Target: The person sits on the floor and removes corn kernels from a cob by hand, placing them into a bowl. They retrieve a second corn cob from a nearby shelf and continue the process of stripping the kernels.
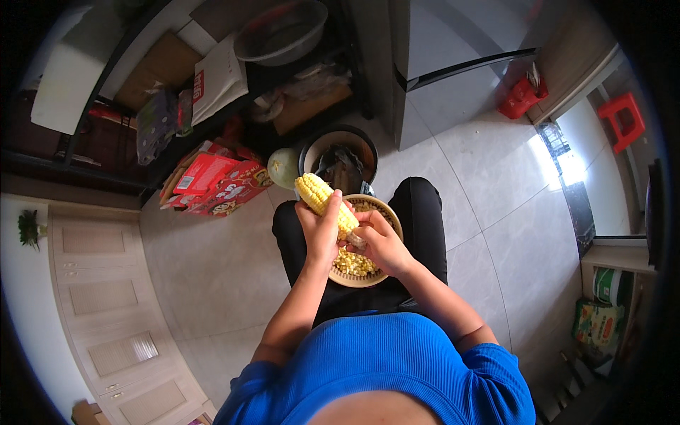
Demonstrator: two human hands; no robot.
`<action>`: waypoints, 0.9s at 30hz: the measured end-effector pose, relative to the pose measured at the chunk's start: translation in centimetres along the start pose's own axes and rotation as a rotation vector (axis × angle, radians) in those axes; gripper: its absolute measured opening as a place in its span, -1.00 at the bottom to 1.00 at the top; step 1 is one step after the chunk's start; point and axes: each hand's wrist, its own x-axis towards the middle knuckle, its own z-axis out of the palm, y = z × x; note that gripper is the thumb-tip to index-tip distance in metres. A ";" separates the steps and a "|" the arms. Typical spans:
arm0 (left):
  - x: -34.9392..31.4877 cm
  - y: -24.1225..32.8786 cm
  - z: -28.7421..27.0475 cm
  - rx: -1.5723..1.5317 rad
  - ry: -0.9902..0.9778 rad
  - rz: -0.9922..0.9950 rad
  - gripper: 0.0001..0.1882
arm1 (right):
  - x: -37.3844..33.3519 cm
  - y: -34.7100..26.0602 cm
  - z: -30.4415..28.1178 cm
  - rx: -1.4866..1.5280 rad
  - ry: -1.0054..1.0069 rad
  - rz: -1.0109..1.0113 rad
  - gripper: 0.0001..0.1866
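A yellow ear of corn [316, 193] is held slantwise above my lap, its upper end pointing away to the left. Its lower end, near my right fingers, looks pale and bare of kernels. My left hand [322, 230] is wrapped round the middle of the ear, thumb along its top. My right hand [381, 246] is closed at the lower end, its thumb and fingers pressed against the cob; the exact fingertip contact is partly hidden. Under both hands a round tan bowl [361, 282] rests between my thighs. Loose corn kernels [354, 263] lie inside it.
Beyond my knees stands a dark round bin [373, 152] with a liner, beside a pale green melon [282, 168]. A red cardboard box [227, 185] lies to the left, below a dark shelf holding a clear basin [281, 35]. A grey fridge [453, 78] stands far right.
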 end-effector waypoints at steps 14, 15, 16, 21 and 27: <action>0.5 -3.2 0.1 0.010 0.120 0.012 -0.60 | 0.7 1.3 -2.7 -0.103 -0.038 -0.046 -0.71; 0.3 -3.1 0.6 0.022 0.151 0.034 -0.66 | 0.8 1.3 -2.7 -0.177 -0.041 -0.072 -0.71; 0.1 -3.0 0.8 0.034 0.183 0.055 -0.71 | 0.8 1.3 -2.7 -0.251 -0.045 -0.097 -0.71; 0.9 -3.1 0.7 0.027 0.179 0.021 -0.63 | 1.2 1.1 -3.1 -0.341 -0.081 -0.145 -0.70; 0.7 -2.5 1.4 0.036 0.218 0.028 -0.67 | 1.4 1.2 -3.1 -0.277 -0.062 -0.136 -0.70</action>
